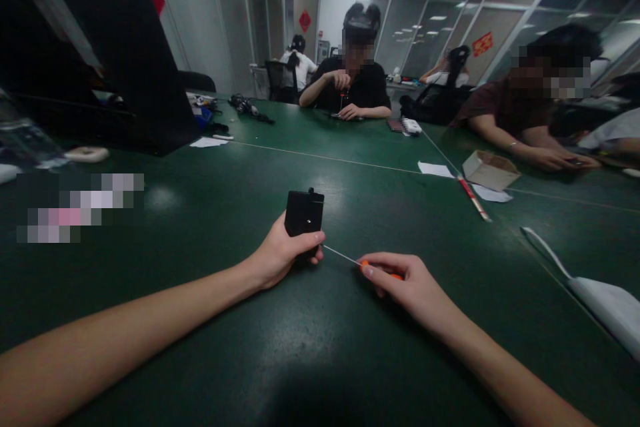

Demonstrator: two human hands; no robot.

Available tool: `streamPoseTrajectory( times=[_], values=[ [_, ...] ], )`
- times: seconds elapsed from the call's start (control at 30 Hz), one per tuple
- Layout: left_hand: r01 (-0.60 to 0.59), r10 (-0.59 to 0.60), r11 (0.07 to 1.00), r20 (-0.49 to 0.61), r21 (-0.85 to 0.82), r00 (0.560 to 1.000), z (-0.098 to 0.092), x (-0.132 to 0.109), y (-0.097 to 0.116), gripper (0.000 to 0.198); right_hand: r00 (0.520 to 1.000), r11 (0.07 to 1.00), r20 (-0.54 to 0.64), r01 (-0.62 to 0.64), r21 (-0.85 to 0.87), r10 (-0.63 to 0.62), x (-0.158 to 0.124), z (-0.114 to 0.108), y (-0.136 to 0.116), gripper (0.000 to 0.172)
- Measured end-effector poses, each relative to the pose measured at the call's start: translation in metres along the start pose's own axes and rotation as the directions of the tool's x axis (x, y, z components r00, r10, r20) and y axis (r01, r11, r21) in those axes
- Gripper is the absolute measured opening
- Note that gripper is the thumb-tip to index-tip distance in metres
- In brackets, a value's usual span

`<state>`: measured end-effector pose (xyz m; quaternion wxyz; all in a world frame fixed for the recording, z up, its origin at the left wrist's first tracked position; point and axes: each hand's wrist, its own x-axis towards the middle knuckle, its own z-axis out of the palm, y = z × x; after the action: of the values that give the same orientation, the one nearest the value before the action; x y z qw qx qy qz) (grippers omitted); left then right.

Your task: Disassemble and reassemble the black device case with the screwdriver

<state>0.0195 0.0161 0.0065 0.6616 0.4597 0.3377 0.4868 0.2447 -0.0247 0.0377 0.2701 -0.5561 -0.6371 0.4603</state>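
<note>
A small black box (304, 212), rectangular with a matte shell and a short stub on its top edge, is stood upright on the dark green counter (320, 347). The lower half of the box is clasped by the left hand (280, 257), with the thumb laid across its front and the fingers wrapped behind.

Just to the right of the box, a slim screwdriver (345, 257) is pinched in the closed right hand (407, 283). Its thin steel shaft is pointed at the lower right corner of the box, and its orange handle is mostly covered by the fingers. Whether the tip touches the box cannot be told.

The counter is smooth and faintly glossy, and ceiling light is reflected in it. Beyond the box to the right, an open cardboard carton (490, 170) is set down, with a thin red-and-white stick (473, 198) and flat white paper slips (435, 169) beside it. Far to the left behind the box, a black laptop lid (115, 60) is raised. Straight across from the box, a seated person in black (355, 83) is leaned on the counter.
</note>
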Motion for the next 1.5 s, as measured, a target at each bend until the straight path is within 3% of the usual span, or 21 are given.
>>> streamPoseTrajectory(
  times=[0.23,0.6,0.9,1.07,1.5],
  values=[
    [-0.006,0.010,0.998,0.052,-0.061,0.999,0.0006,-0.0001,0.0016,0.043,0.998,0.997,0.000,-0.069,0.039,0.069,0.0014,-0.0026,0.0026,0.045],
    [-0.108,0.101,0.990,0.073,0.092,0.992,-0.0058,0.0010,-0.0048,0.031,0.997,0.997,0.034,-0.068,0.035,0.067,0.0022,-0.0061,0.0023,0.040],
    [-0.140,0.127,0.963,0.068,0.230,0.990,-0.0076,0.0000,-0.0063,0.034,0.994,0.996,0.058,-0.091,0.013,0.090,0.0014,-0.0059,0.0023,0.041],
    [-0.095,0.102,0.944,-0.007,0.315,0.995,-0.0020,-0.0028,0.0002,0.045,0.978,0.980,0.149,-0.166,0.113,0.149,0.0017,-0.0057,0.0044,0.042],
    [-0.116,0.125,0.929,-0.002,0.351,0.992,0.0000,-0.0032,0.0014,0.043,0.950,0.867,0.256,-0.274,0.415,0.178,0.0019,-0.0010,0.0067,0.036]
  ],
)
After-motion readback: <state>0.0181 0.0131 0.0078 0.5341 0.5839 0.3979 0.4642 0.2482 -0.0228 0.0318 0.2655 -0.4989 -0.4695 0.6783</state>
